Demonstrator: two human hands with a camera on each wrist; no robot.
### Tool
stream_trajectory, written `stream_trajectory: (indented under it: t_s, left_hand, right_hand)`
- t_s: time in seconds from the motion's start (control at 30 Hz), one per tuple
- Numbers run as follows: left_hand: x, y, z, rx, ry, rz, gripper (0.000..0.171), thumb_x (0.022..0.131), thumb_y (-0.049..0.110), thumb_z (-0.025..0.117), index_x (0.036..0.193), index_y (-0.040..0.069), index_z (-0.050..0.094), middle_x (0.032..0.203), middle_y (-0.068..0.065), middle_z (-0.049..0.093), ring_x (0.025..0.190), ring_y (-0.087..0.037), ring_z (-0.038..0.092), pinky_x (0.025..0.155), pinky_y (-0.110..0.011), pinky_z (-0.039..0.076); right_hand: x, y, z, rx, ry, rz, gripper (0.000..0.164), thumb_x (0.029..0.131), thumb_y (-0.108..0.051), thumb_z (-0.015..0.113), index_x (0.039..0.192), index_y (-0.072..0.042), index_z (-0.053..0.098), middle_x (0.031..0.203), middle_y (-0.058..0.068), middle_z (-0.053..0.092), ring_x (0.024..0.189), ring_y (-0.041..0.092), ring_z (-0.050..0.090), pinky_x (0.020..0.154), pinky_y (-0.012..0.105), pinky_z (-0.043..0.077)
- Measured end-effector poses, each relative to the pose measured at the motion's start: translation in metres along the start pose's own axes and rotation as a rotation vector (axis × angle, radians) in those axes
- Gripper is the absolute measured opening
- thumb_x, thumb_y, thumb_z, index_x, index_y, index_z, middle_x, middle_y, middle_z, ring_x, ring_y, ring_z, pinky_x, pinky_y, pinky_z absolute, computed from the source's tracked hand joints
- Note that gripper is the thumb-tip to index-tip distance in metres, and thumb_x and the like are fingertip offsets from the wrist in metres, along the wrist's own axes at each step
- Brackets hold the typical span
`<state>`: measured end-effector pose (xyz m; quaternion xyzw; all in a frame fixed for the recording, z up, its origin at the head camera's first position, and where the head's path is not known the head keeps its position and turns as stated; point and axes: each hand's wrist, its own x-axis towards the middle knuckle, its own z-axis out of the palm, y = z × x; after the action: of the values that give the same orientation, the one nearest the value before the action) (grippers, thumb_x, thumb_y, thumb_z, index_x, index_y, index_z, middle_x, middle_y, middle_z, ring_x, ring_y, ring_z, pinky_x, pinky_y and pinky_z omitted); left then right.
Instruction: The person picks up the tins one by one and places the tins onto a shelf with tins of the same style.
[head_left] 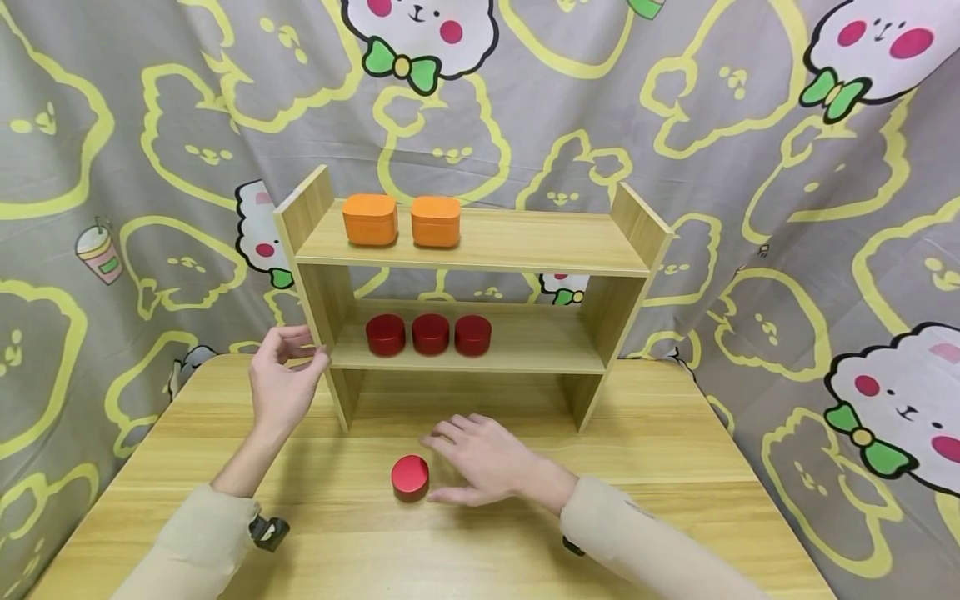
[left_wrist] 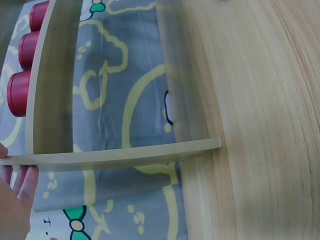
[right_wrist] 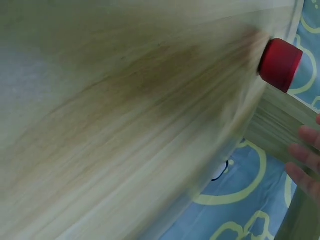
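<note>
My left hand (head_left: pixel 283 379) pinches the left side panel (left_wrist: pixel 125 156) of a wooden shelf unit (head_left: pixel 480 265), thumb on one face and fingers on the other. On the table, a round red tin (head_left: pixel 410 477) stands in front of the unit. Beside it on the right, my right hand (head_left: pixel 483 458) hovers with fingers spread and nothing in them, thumb and fingertips pointing towards the tin. The right wrist view also has this red tin (right_wrist: pixel 281 65), apart from the fingertips (right_wrist: pixel 298 172). Three similar red tins (head_left: pixel 431 334) sit in a row on the middle shelf.
Two orange boxes (head_left: pixel 436 222) with rounded corners stand on the left part of the top shelf. The unit rests on a wood-grain table (head_left: pixel 645 517). Behind and around it hangs a grey curtain (head_left: pixel 570 92) with cartoon figures.
</note>
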<state>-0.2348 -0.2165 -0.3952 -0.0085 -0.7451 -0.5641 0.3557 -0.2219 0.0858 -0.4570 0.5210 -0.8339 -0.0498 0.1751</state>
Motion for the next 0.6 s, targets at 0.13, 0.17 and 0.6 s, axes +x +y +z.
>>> stream_trajectory:
  t_s: [0.13,0.17,0.6]
  left_hand:
    - [0.0,0.0,0.0,0.0,-0.003,0.002,0.028,0.087,-0.007,0.069,0.115,-0.009,0.065,0.095,0.021,0.064,0.08,0.008,0.066,0.074,-0.005,0.06]
    - [0.0,0.0,0.0,0.0,-0.005,0.003,0.028,0.087,-0.007,0.069,0.115,-0.009,0.065,0.096,0.021,0.064,0.08,0.008,0.065,0.074,-0.005,0.06]
    - [-0.001,0.0,0.0,-0.001,0.001,0.0,0.029,0.087,-0.006,0.068,0.116,-0.009,0.065,0.096,0.021,0.064,0.081,0.007,0.065,0.075,-0.005,0.06]
  right_hand:
    - [0.005,0.0,0.007,-0.004,-0.011,-0.013,0.074,0.096,-0.078,0.05,0.142,-0.021,0.061,0.126,-0.007,0.07,0.113,0.012,0.069,0.093,0.031,0.064]
    - [0.006,0.0,0.008,-0.006,-0.012,-0.016,0.074,0.096,-0.078,0.049,0.141,-0.021,0.061,0.125,-0.007,0.07,0.112,0.012,0.069,0.092,0.031,0.064]
    - [0.017,-0.003,0.026,-0.014,-0.123,-0.006,0.082,0.094,-0.083,0.043,0.142,-0.018,0.058,0.128,-0.003,0.069,0.112,0.014,0.069,0.089,0.027,0.063]
